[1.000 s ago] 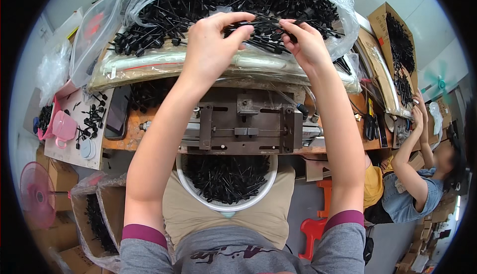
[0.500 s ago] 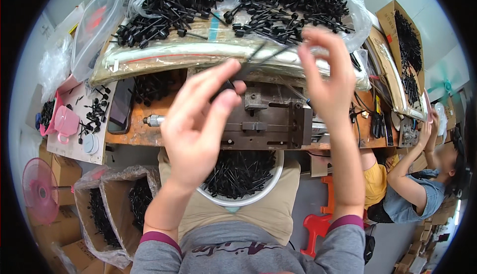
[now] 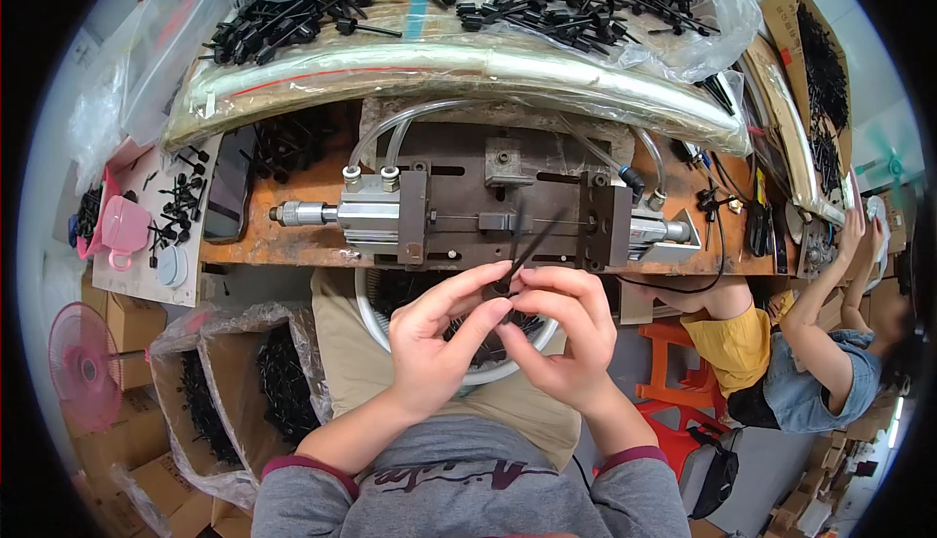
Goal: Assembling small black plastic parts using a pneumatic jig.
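Observation:
My left hand [image 3: 429, 338] and my right hand [image 3: 571, 333] meet in front of the bench, thumbs and fingertips pinched around slim black plastic rod parts [image 3: 543, 241]. Two thin stems point up and away from the fingers; the thicker ends are partly hidden by the fingertips. Just beyond stands a metal clamping fixture [image 3: 459, 235] with an air cylinder [image 3: 371, 218] at its left and another cylinder [image 3: 656, 230] at its right. Below the hands, on my lap, a white round basin [image 3: 363, 306] holds a heap of similar black parts.
A large heap of black parts [image 3: 547, 1] lies on plastic-wrapped cartons behind the fixture. Clear air hoses [image 3: 420, 108] arch over it. Lined boxes [image 3: 229, 382] of parts stand at lower left, near a pink fan [image 3: 86, 367]. At right sits a co-worker [image 3: 820, 372] beside red stools [image 3: 669, 362].
My hands have come down and toward me, from above the fixture to over the basin. The right hand has moved left to join the left at the black parts.

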`<state>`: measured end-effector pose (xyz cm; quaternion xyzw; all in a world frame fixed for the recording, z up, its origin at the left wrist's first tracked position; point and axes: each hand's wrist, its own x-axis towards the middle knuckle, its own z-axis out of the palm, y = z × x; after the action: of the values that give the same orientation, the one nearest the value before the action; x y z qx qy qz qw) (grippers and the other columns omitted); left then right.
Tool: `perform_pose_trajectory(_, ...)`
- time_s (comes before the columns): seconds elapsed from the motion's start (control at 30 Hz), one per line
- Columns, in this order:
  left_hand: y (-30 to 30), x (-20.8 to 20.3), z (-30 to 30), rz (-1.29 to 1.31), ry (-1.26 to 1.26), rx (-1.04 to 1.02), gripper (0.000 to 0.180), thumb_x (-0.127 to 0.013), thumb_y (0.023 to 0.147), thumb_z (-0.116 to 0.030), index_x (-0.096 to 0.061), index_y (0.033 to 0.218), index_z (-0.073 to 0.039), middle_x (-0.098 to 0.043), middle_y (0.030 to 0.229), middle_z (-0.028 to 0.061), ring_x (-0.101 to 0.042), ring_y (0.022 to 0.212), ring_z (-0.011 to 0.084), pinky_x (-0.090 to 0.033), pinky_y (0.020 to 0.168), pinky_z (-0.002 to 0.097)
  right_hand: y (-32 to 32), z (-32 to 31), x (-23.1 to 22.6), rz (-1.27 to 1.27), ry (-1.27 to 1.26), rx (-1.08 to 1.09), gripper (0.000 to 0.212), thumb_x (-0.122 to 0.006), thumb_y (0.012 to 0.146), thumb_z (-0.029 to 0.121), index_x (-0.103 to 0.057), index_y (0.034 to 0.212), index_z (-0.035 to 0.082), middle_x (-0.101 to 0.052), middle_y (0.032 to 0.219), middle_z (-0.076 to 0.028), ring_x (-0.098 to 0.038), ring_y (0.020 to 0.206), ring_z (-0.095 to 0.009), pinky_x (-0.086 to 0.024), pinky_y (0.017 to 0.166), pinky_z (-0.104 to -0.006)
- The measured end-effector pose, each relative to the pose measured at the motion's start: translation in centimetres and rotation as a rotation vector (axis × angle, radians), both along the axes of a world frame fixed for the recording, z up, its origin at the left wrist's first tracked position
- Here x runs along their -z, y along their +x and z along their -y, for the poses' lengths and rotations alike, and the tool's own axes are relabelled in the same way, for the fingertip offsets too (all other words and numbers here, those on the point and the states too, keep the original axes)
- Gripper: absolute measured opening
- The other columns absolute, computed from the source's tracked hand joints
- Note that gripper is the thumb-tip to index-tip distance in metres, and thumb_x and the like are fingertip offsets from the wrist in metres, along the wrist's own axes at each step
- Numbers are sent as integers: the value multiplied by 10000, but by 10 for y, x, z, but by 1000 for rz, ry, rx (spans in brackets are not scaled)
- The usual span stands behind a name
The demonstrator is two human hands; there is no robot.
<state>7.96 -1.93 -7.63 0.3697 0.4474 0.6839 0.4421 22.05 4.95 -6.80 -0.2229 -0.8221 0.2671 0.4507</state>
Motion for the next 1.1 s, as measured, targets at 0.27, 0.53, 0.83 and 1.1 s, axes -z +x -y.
perform_pose_trajectory(0.27, -25, -1, 3, -237, 60, -166, 323, -708, 800, 97, -670, 1117, 47, -617, 1110, 147, -657, 942, 186, -609, 755, 265, 12, -16, 8, 297, 45, -8, 262, -729, 765, 8, -580, 978, -29, -581, 1290, -223, -661, 926, -307, -531, 848, -347)
perform_pose_trajectory(0.53, -33, -10, 11, -572, 215, -192, 390, -853, 663, 2, -704, 1024, 6, -623, 1116, 163, -675, 902, 191, -603, 695, 248, -3, -17, -10, 702, 276, 56, 248, -621, 734, 57, -590, 973, -6, -585, 1307, -204, -639, 712, -143, -507, 650, -272)
perform_pose_trajectory(0.83, -33, -11, 4, -837, 333, -149, 380, -815, 667, 58, -690, 1025, 33, -578, 1236, 258, -700, 842, 218, -580, 737, 297, -7, -17, -13, 705, 292, 121, 215, -644, 728, 60, -551, 921, 41, -573, 1327, -209, -598, 503, -161, -494, 505, -281)
perform_pose_trajectory(1.1, -31, -2, 13, -862, 248, -242, 419, -811, 614, 72, -679, 1005, 1, -579, 1237, 196, -617, 817, 205, -523, 762, 304, -7, -17, 1, 640, 340, 113, 206, -623, 710, 87, -514, 866, 8, -550, 1293, -314, -624, 505, -201, -501, 501, -277)
